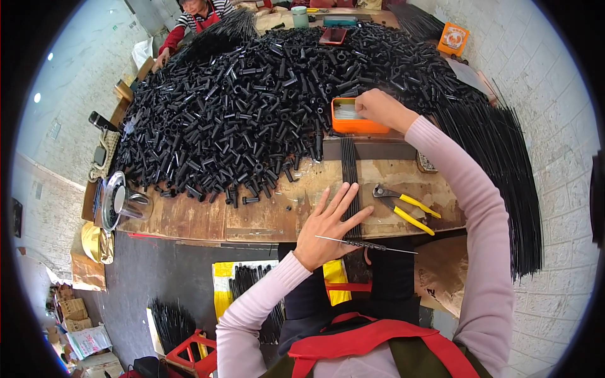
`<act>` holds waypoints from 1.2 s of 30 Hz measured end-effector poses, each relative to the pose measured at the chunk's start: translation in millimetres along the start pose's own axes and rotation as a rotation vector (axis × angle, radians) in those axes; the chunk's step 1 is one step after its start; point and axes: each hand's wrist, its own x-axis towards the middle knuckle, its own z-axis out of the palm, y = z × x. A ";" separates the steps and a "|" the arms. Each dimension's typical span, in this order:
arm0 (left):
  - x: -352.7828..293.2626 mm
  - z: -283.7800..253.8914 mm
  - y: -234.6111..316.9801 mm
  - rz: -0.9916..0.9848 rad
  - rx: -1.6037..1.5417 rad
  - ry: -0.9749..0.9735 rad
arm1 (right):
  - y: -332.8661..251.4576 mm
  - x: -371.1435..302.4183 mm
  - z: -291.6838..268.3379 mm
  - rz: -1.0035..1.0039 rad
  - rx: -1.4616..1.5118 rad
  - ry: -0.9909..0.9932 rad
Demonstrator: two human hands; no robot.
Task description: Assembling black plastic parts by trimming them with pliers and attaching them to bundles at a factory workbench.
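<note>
My left hand (324, 228) lies at the table's front edge with fingers stretched out. Its fingertips rest on a narrow bundle of thin black rods (348, 160) running away from me. Across the base of that hand passes a thin metal rod (394, 250) with dark coiled-looking pieces along its middle; what supports it is unclear. Farther off, my right hand (382, 108) reaches over an orange box (360, 126) of thin pale pieces (346, 111). Its fingers are bent together, tips hidden inside the box. Yellow-handled pliers (406, 208) lie right of my left hand.
A large heap of short black tubular parts (239, 113) covers the table (271, 220). Long black rods (504, 170) hang over its right side. A clear plastic container (133, 205) stands front left. A phone (333, 36) sits on the heap. Another person (205, 16) works far left.
</note>
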 end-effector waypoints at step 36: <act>-13.7 6.8 0.4 0.058 0.052 0.090 | -36.4 -76.1 5.3 -0.244 0.064 0.066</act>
